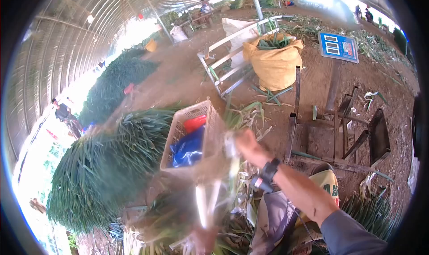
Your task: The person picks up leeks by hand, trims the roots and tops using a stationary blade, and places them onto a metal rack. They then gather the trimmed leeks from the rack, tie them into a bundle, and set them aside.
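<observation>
Well, the pale stalks (203, 206) lie at six o'clock in the view, next to the left hand (205, 239), which is so blurred that I cannot tell whether its fingers pinch them or stand spread. The right hand (248, 145), at four o'clock, is near the crate (190, 111); its fingers smear too, so its grip cannot be told either. The stalks should be light, firm in the white part yet easily bruised, perhaps slippery, with floppier leaves like those in the green heap (107, 165) at eight o'clock. A gentle hold around the white part seems best.
</observation>
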Demonstrator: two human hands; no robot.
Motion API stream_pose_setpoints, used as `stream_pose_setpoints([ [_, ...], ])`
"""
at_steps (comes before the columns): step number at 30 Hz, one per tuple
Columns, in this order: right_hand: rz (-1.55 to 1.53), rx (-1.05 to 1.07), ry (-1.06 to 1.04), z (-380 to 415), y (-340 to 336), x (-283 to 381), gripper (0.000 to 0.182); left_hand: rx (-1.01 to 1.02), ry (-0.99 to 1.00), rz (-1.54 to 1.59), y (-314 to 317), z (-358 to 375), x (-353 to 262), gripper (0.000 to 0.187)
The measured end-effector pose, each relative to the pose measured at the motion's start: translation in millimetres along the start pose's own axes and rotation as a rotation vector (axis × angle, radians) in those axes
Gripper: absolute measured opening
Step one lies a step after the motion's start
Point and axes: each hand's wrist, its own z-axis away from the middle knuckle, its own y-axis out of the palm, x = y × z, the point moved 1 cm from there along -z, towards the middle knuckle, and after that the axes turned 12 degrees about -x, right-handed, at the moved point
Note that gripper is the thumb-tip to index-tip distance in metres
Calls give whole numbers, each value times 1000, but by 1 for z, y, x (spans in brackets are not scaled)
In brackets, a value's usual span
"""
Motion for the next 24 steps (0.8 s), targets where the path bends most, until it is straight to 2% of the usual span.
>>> stream_pose_setpoints([
  [1,-228,-14,213,-1,-12,12,18,-27,15,23,-6,1,6,51],
  [2,-158,12,134,-11,-17,2,21,-57,29,48,-11,3,13,49],
  [3,-46,40,33,-25,-29,-13,24,-13,-26,62,7,2,40,61],
  [4,142,204,-38,-10,-38,-6,20,21,-63,35,6,-5,60,73],
  [5,691,419,-280,-5,-29,-12,12,59,-98,1,3,-10,79,85],
  [7,1015,612,-815,34,-27,-24,10,-4,-125,-18,-1,-14,54,66],
  [9,919,635,-696,53,-14,-11,17,-65,-152,-30,-1,-17,29,48],
  [10,875,647,-636,60,-8,-9,20,-70,-121,7,2,-20,33,45],
  [13,364,663,-501,66,15,-53,26,62,-176,172,-1,-26,48,35],
  [15,134,676,-374,70,28,-85,30,156,-157,235,1,-28,58,45],
  [17,34,690,-252,66,47,-130,31,266,-107,295,6,-28,69,57],
  [21,-108,534,-255,70,48,-112,19,449,-17,399,17,-24,89,81],
  [22,-168,505,-227,70,46,-108,17,462,-9,401,15,-20,71,88],
  [24,-367,522,-10,65,34,-103,47,367,9,333,5,6,26,88],
])
